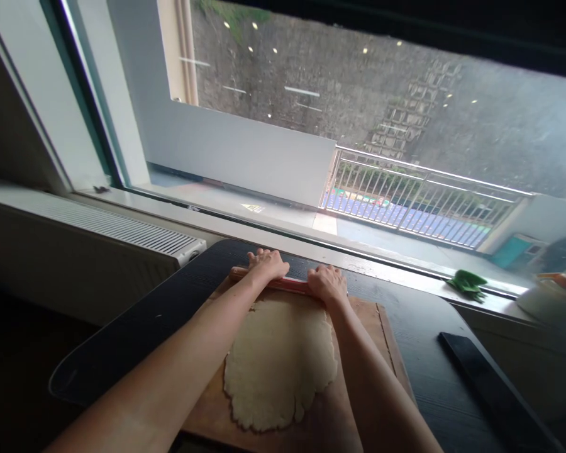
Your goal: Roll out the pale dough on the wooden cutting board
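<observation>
A flat, pale sheet of dough (283, 358) with ragged edges lies on a wooden board (371, 314). Across its far end rests a reddish rolling pin (290, 285). My left hand (268, 264) is over the pin's left part, with the fingers curving over the far side. Toward the other end, my right hand (329, 283) lies on the pin in the same way. Both arms reach forward along the two sides of the dough. The undersides of the hands are hidden.
The board lies on a dark table (146, 321) with rounded corners. A long black object (485, 371) is at the table's right. Green leaves (466, 285) and a pale pot (551, 299) sit on the windowsill. A white radiator (99, 233) stands left, below the window.
</observation>
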`<action>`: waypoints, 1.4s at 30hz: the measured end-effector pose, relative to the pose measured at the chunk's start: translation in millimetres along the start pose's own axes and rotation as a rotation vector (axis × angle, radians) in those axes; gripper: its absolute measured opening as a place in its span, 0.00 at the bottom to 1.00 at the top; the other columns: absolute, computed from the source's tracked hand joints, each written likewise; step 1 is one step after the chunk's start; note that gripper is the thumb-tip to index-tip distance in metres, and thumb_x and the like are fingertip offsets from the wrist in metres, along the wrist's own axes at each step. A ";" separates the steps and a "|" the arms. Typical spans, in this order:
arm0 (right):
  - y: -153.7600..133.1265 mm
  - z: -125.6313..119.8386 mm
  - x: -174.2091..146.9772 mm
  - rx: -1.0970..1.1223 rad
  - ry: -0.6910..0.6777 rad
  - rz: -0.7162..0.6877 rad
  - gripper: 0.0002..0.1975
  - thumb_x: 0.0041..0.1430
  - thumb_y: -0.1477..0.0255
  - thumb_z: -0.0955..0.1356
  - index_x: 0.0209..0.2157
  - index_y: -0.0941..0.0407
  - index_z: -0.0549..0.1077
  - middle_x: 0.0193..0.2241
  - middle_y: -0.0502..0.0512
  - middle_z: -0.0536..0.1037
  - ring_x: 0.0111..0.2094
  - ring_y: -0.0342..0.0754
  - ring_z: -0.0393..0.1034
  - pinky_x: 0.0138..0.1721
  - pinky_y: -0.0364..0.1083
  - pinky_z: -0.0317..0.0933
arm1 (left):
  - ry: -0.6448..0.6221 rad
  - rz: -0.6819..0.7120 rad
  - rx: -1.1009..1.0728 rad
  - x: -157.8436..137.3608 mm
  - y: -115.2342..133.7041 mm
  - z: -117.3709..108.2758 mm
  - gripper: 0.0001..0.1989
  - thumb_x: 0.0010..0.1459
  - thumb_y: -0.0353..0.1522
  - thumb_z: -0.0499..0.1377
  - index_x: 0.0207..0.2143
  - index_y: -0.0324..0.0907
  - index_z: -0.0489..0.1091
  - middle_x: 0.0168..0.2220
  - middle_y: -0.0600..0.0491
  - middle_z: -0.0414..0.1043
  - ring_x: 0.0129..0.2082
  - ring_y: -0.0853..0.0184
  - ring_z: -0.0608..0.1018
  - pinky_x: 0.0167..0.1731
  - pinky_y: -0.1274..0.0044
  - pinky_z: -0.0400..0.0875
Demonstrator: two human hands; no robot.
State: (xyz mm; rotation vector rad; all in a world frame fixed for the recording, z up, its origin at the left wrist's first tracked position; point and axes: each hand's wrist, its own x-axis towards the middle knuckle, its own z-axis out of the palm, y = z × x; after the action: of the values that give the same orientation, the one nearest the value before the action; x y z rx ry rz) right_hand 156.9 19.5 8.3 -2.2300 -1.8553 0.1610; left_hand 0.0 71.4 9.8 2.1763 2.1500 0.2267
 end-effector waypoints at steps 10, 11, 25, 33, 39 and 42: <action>-1.2 -2.6 -69.6 -0.019 0.165 -0.062 0.21 0.62 0.64 0.54 0.38 0.56 0.74 0.43 0.63 0.72 0.46 0.57 0.62 0.46 0.54 0.51 | 0.079 0.008 0.012 -67.6 -5.7 -3.4 0.25 0.56 0.44 0.43 0.43 0.43 0.72 0.51 0.42 0.70 0.54 0.52 0.65 0.54 0.58 0.50; -1.4 -2.9 -72.6 -0.017 0.173 -0.065 0.21 0.62 0.64 0.54 0.38 0.56 0.75 0.43 0.63 0.72 0.46 0.57 0.62 0.46 0.54 0.51 | 0.101 0.012 0.016 -71.5 -6.1 -3.0 0.25 0.56 0.43 0.43 0.43 0.42 0.72 0.51 0.42 0.70 0.54 0.52 0.65 0.54 0.59 0.50; 0.8 1.2 -12.5 0.020 0.032 -0.014 0.23 0.61 0.63 0.54 0.44 0.58 0.72 0.47 0.64 0.70 0.49 0.59 0.60 0.46 0.55 0.53 | 0.044 0.003 0.013 -6.7 0.0 0.9 0.24 0.52 0.45 0.47 0.45 0.43 0.70 0.51 0.43 0.68 0.54 0.53 0.64 0.52 0.58 0.54; 0.4 -1.4 8.1 0.020 -0.054 0.006 0.22 0.59 0.63 0.54 0.46 0.57 0.71 0.49 0.64 0.68 0.51 0.59 0.59 0.47 0.55 0.52 | 0.046 0.055 0.013 10.9 0.8 4.2 0.23 0.52 0.42 0.47 0.45 0.41 0.70 0.50 0.42 0.68 0.53 0.53 0.65 0.50 0.59 0.57; 1.4 -0.6 -3.4 0.014 -0.053 0.006 0.22 0.60 0.63 0.54 0.45 0.56 0.71 0.48 0.63 0.69 0.50 0.58 0.60 0.47 0.55 0.52 | 0.032 0.070 0.003 -8.6 0.8 -2.1 0.24 0.52 0.42 0.46 0.45 0.40 0.70 0.50 0.42 0.69 0.52 0.53 0.65 0.50 0.58 0.55; 2.3 -0.6 -16.4 0.017 -0.035 -0.001 0.20 0.59 0.65 0.54 0.44 0.55 0.71 0.47 0.62 0.70 0.49 0.58 0.60 0.47 0.55 0.52 | 0.043 0.065 -0.004 -25.9 -0.8 -2.4 0.23 0.54 0.42 0.44 0.43 0.41 0.71 0.49 0.43 0.70 0.52 0.53 0.65 0.51 0.57 0.53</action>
State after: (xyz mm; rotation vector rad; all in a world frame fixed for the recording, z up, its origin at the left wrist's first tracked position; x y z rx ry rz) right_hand 156.2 2.9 7.2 -2.2290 -1.8661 0.2159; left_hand -1.4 45.5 10.6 2.2621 2.1006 0.2847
